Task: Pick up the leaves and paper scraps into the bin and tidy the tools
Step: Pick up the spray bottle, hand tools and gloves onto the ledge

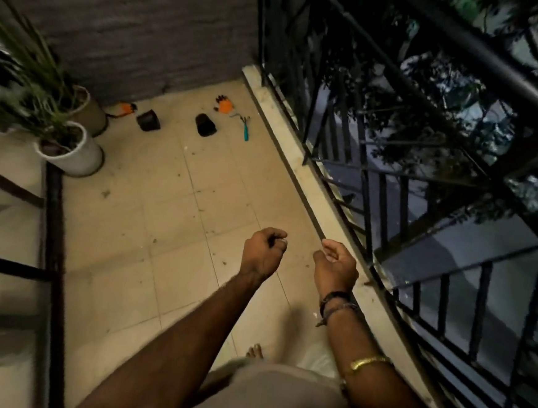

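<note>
Orange-black glove (224,105); teal-handled rake (244,127); black pot (148,120); beige tiles (162,227).

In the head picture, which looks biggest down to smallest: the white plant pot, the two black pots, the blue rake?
1. white plant pot, though it's nearer.
2. left black pot and right black pot look alike: a tie.
3. blue rake, long but thin.

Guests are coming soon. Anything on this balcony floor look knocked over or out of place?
Two black pots look tipped over by the far wall; orange gloves and a teal-handled rake lie loose beside them.
</note>
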